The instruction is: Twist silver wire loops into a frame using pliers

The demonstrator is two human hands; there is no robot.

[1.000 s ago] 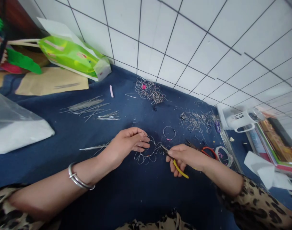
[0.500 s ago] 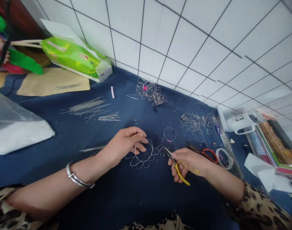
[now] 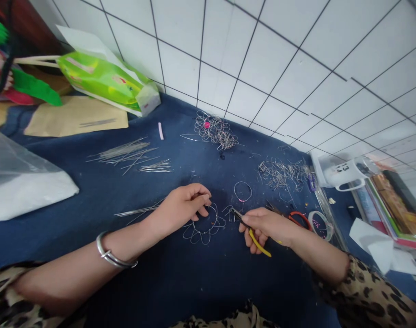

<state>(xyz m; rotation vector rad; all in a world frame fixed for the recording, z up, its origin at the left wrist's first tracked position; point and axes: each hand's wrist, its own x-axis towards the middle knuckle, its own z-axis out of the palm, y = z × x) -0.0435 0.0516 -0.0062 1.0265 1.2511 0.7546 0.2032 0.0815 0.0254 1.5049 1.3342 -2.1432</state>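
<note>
A round see-through dish (image 3: 330,229) sits to the right of your hands, with little pink beads (image 3: 317,223) in it. At the far left, a clear plastic bag (image 3: 9,150) has something white inside.

Your left hand (image 3: 183,205) reaches in from the left, palm down, with the fingers curled. Its grip is pinching the top left part of the wire ring (image 3: 204,233). Your right hand (image 3: 257,225) comes from the other side. Its grip is wrapped around the pliers (image 3: 252,235), thumb on top.

The wire ring is between your hands, over the blue worktop (image 3: 208,278). It is round, and its thin loops stick out at the bottom and the right. The pliers lie on a slant: the nose points up and left, near the ring, and the yellow handles point down and right.
</note>
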